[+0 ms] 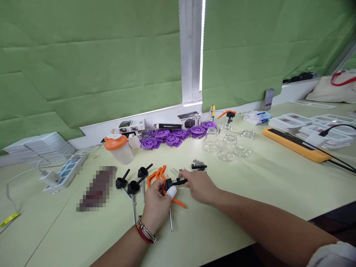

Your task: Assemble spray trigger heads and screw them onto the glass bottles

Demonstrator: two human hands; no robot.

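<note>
My left hand [157, 202], its thumb tip wrapped in white, grips a black plastic part [168, 184] with a cup-shaped head and a side arm. A metal rod [171, 220] shows below that hand. My right hand [200, 186] is at the end of the side arm, fingers closed together; what they pinch is hidden. Small metal pins [174, 171] lie beside its fingertips. Orange curved handles [155, 176] are on the table behind my left hand, and another orange piece [178, 203] sticks out under it. Left of it lie several similar black heads [133, 187] with rods.
Springs [198, 162] lie on a black piece [198, 167] behind my right hand. Further back are glass jars [226, 152], purple slotted holders [172, 140], small boxes [189, 120] and an orange-lidded cup [122, 154]. Power strips [65, 172] sit left and an orange-yellow one [294, 144] right.
</note>
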